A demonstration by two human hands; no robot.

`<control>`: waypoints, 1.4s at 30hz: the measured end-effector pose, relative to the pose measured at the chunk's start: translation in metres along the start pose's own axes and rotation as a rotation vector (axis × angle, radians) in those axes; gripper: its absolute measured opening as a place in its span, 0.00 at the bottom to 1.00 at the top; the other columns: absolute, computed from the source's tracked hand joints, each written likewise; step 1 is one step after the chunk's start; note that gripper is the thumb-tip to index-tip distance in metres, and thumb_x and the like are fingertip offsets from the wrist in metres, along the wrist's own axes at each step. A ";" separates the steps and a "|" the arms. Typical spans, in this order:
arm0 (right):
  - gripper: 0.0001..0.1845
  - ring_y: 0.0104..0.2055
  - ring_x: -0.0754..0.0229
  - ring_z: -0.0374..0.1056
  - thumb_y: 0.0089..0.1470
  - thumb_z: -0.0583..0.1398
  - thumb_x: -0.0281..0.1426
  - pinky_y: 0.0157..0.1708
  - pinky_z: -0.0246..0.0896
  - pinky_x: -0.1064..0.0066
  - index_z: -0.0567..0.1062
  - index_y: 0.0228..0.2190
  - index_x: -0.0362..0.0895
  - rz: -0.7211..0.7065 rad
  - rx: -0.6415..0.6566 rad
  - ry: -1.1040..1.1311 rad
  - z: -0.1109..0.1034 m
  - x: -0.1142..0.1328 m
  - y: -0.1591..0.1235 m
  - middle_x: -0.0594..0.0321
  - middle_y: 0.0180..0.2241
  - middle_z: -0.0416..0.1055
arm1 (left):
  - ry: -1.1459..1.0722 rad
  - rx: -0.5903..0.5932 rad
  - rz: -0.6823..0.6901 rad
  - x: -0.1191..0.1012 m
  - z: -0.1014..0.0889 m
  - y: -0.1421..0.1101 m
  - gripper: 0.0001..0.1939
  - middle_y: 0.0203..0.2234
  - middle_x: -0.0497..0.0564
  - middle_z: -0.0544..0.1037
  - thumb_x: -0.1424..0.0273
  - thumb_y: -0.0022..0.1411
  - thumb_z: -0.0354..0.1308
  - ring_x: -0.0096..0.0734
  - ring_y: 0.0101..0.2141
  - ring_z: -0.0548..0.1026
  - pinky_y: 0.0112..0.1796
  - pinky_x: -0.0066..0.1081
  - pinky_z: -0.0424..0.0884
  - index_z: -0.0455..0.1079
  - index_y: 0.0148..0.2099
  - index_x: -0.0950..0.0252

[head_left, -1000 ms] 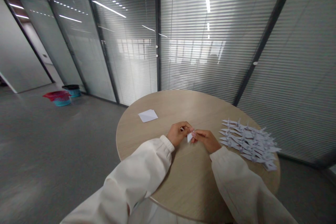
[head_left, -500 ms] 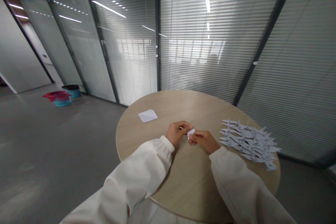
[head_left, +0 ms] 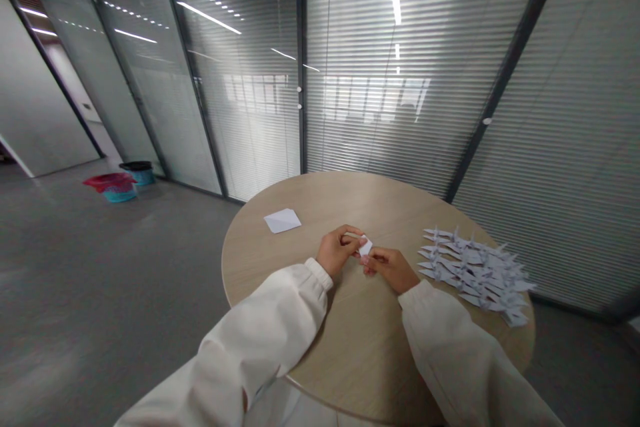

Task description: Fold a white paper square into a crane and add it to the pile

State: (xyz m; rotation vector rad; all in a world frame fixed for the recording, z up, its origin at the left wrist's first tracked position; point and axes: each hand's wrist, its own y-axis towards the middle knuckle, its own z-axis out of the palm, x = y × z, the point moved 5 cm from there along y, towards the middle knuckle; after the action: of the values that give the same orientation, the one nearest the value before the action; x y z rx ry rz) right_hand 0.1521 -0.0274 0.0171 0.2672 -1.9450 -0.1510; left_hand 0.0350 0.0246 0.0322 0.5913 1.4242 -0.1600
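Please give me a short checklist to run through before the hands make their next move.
1. Left hand on the small paper: ok, its fingers grip it.
2. Right hand on the small paper: ok, thumb and fingers pinch its lower end.
3. Creases of the small paper neat: cannot tell, too small to see.
4. Flat paper away from the hands: ok, it lies beyond the left hand on the table.
5. Right sleeve off the cranes: cannot tell, it passes close by them.

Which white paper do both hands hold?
The small folded piece, held by left hand and right hand; flat paper and folded figures lie on the table.
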 end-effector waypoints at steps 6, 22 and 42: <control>0.16 0.24 0.64 0.67 0.46 0.58 0.42 0.28 0.61 0.74 0.71 0.21 0.42 -0.031 0.005 -0.048 0.000 0.000 -0.001 0.64 0.20 0.71 | -0.051 -0.035 -0.050 -0.003 -0.002 -0.001 0.20 0.18 0.47 0.74 0.61 0.45 0.63 0.23 0.19 0.71 0.25 0.26 0.72 0.69 0.37 0.71; 0.21 0.39 0.57 0.63 0.41 0.62 0.31 0.33 0.64 0.67 0.64 0.40 0.45 -0.333 -0.347 -0.394 -0.011 0.021 -0.007 0.58 0.37 0.64 | 0.000 -0.090 -0.108 0.005 -0.010 0.005 0.21 0.18 0.49 0.75 0.60 0.44 0.63 0.25 0.19 0.72 0.24 0.26 0.71 0.72 0.36 0.71; 0.10 0.39 0.58 0.62 0.46 0.57 0.27 0.37 0.62 0.67 0.68 0.35 0.46 -0.390 -0.221 -0.468 -0.003 0.026 -0.008 0.59 0.35 0.64 | 0.062 0.003 -0.090 0.014 -0.007 0.007 0.22 0.21 0.50 0.75 0.61 0.46 0.61 0.21 0.18 0.68 0.23 0.25 0.69 0.73 0.40 0.71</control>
State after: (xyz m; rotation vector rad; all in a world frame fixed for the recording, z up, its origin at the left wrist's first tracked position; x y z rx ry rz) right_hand 0.1469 -0.0418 0.0393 0.4955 -2.2925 -0.7348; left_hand 0.0347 0.0372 0.0205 0.5389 1.5121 -0.2169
